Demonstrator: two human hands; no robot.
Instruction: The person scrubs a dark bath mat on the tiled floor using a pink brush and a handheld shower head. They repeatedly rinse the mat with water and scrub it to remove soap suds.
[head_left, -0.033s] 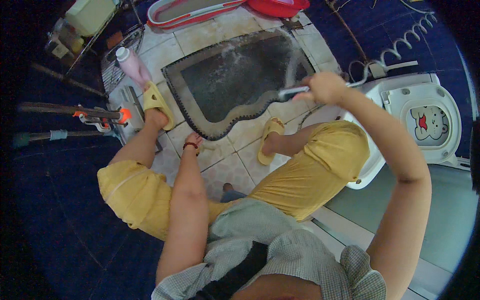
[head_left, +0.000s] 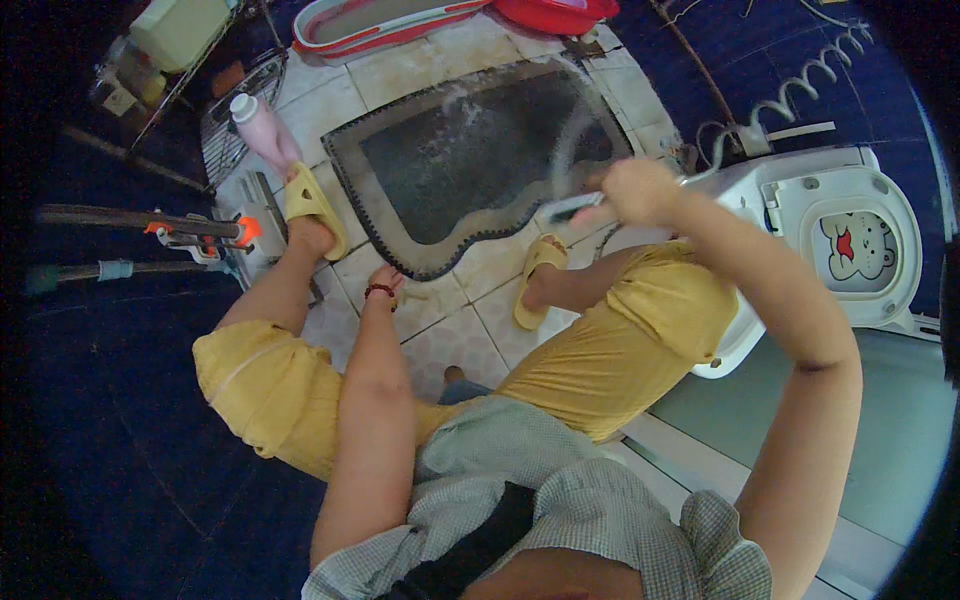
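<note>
Figure: You are squatting over a tiled floor, rinsing one dark bath mat [head_left: 470, 165] that is lying flat between your feet. Your right hand [head_left: 635, 190] is clamped around a spray nozzle [head_left: 575, 207], sending an arc of water onto the mat's right half. Your left hand [head_left: 385, 283] is resting by the mat's near edge, fingers seemingly loose; whether it is touching the mat cannot be told. To be doing this well, you are probably best keeping the nozzle low and sweeping the stream steadily across the mat, pinning the near edge so it is not creeping. Counted: one mat, one nozzle, two yellow slippers [head_left: 315, 205], one pink bottle [head_left: 265, 130], one white toilet [head_left: 850, 235], one red basin [head_left: 560, 12], one coiled hose [head_left: 800, 90].
</note>
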